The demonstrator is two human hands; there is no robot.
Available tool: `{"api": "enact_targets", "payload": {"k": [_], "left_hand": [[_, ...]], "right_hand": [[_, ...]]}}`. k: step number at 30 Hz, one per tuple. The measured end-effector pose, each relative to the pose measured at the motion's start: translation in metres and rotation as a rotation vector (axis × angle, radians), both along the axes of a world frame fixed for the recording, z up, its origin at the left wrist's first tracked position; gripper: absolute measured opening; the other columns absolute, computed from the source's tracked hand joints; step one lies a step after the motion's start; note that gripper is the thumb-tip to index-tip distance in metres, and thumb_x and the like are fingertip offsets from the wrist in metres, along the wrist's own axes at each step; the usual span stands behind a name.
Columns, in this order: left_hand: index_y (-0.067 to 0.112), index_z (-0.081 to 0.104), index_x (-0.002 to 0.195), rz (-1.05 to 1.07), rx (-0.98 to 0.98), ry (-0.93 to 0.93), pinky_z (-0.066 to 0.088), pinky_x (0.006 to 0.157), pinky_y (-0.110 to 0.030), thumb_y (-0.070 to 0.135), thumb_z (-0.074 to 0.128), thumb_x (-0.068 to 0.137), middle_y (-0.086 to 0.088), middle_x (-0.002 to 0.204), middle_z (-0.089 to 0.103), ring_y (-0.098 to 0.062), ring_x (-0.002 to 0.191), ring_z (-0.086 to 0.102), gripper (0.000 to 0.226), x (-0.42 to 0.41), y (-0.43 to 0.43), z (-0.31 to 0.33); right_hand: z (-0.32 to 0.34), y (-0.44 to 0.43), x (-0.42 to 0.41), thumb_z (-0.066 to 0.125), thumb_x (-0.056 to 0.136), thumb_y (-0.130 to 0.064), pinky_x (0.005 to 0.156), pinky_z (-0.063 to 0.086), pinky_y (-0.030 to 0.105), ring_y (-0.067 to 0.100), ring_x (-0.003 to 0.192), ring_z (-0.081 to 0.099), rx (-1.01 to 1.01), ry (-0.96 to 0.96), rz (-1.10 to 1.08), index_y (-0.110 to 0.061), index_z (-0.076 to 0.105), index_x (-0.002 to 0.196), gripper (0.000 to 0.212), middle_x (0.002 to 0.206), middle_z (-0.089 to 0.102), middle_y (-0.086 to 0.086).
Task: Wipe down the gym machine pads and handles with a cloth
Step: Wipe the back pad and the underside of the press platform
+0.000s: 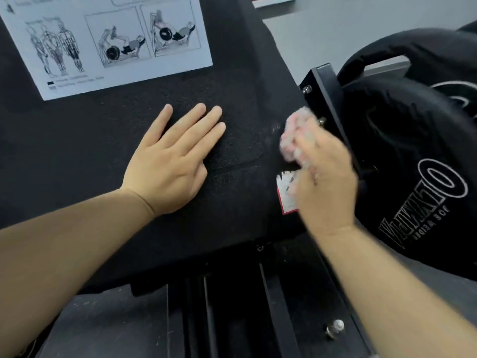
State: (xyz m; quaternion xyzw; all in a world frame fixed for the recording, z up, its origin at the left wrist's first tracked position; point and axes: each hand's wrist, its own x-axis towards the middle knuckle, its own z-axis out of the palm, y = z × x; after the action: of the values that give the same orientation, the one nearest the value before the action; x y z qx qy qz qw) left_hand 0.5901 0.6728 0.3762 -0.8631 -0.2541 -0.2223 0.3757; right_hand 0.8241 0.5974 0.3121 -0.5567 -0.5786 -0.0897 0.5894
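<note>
The left hand point(167, 161) lies flat with straight fingers on the black textured pad point(103, 156), apparently to brace the person while leaning in. At its three o'clock, the blurred right hand point(325, 187) bunches a pink cloth point(296, 135) in curled fingers. It presses the cloth on the pad's right edge beside the weight plate point(413, 164), probably where grime gathers. An instruction placard point(108, 40) hangs at eleven o'clock.
</note>
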Motion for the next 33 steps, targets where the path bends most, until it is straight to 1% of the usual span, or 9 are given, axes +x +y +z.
{"api": "enact_targets", "payload": {"k": [5,8,14,16,19,23,26,29,33], "left_hand": [[0.009,0.044,0.145,0.017,-0.019,0.004,0.015,0.121,-0.05,0.014,0.039,0.09,-0.007,0.155,0.037,-0.025,0.143,0.032,0.055,0.003,-0.003,0.003],[0.008,0.048,0.142,-0.046,-0.046,0.039,0.011,0.121,-0.049,0.012,0.041,0.085,-0.009,0.153,0.041,-0.026,0.143,0.033,0.057,0.013,-0.005,0.012],[0.011,0.044,0.146,-0.032,-0.01,0.035,0.01,0.122,-0.048,0.017,0.038,0.091,-0.006,0.156,0.037,-0.024,0.145,0.031,0.056,0.062,0.008,0.031],[0.01,0.044,0.147,-0.026,0.01,0.036,0.012,0.121,-0.049,0.018,0.036,0.092,-0.006,0.156,0.037,-0.025,0.145,0.031,0.056,0.065,0.011,0.028],[0.009,0.043,0.147,-0.037,0.016,0.036,0.014,0.121,-0.048,0.017,0.037,0.092,-0.008,0.156,0.037,-0.025,0.144,0.032,0.055,0.063,0.011,0.025],[0.01,0.042,0.147,-0.037,0.026,0.034,0.012,0.122,-0.047,0.018,0.037,0.093,-0.007,0.156,0.037,-0.025,0.145,0.031,0.055,0.065,0.01,0.024],[0.01,0.041,0.148,-0.033,0.029,0.033,0.013,0.122,-0.047,0.019,0.036,0.094,-0.007,0.157,0.036,-0.025,0.145,0.031,0.055,0.063,0.012,0.024],[0.01,0.042,0.147,-0.03,0.036,0.031,0.014,0.121,-0.047,0.02,0.037,0.093,-0.007,0.156,0.037,-0.026,0.144,0.032,0.055,0.063,0.012,0.024],[0.009,0.042,0.147,-0.032,0.027,0.025,0.012,0.121,-0.046,0.019,0.037,0.092,-0.008,0.157,0.036,-0.026,0.144,0.032,0.056,0.066,0.012,0.024]], "right_hand": [[-0.055,-0.031,-0.072,0.034,0.105,-0.005,0.112,0.037,0.024,0.005,0.134,0.047,0.092,-0.105,0.262,0.007,0.066,0.121,0.037,0.134,0.059,0.012],[-0.048,-0.022,-0.032,0.042,0.096,0.003,0.107,0.043,0.032,0.022,0.117,0.058,0.066,-0.214,0.122,-0.005,0.072,0.118,0.037,0.131,0.064,0.008],[-0.026,-0.013,0.02,0.052,0.079,0.0,0.099,0.034,0.011,0.032,0.103,0.054,-0.01,0.269,-0.324,-0.011,0.071,0.12,0.047,0.117,0.06,0.008],[-0.027,-0.012,0.0,0.051,0.083,-0.012,0.097,0.041,0.021,0.028,0.101,0.054,0.008,0.233,-0.21,-0.007,0.072,0.114,0.038,0.115,0.06,0.009],[-0.038,-0.021,-0.038,0.051,0.085,-0.007,0.098,0.042,0.024,0.02,0.1,0.052,0.053,0.026,0.029,-0.005,0.073,0.114,0.036,0.113,0.063,0.008],[-0.04,-0.015,-0.014,0.048,0.09,-0.005,0.09,0.048,0.04,0.03,0.091,0.057,0.062,0.004,0.034,-0.009,0.073,0.116,0.037,0.11,0.064,0.008],[-0.054,-0.028,0.022,0.048,0.079,-0.011,0.093,0.041,0.028,0.029,0.103,0.053,-0.029,0.29,-0.228,-0.008,0.074,0.112,0.042,0.112,0.057,-0.001],[-0.067,-0.041,0.033,0.047,0.075,-0.014,0.097,0.039,0.032,0.039,0.11,0.054,-0.136,0.495,-0.36,-0.003,0.071,0.11,0.043,0.114,0.054,0.005],[-0.064,-0.039,-0.029,0.053,0.079,-0.018,0.098,0.038,0.019,0.024,0.102,0.052,-0.11,0.303,-0.101,-0.006,0.071,0.106,0.034,0.114,0.05,-0.001]]}}
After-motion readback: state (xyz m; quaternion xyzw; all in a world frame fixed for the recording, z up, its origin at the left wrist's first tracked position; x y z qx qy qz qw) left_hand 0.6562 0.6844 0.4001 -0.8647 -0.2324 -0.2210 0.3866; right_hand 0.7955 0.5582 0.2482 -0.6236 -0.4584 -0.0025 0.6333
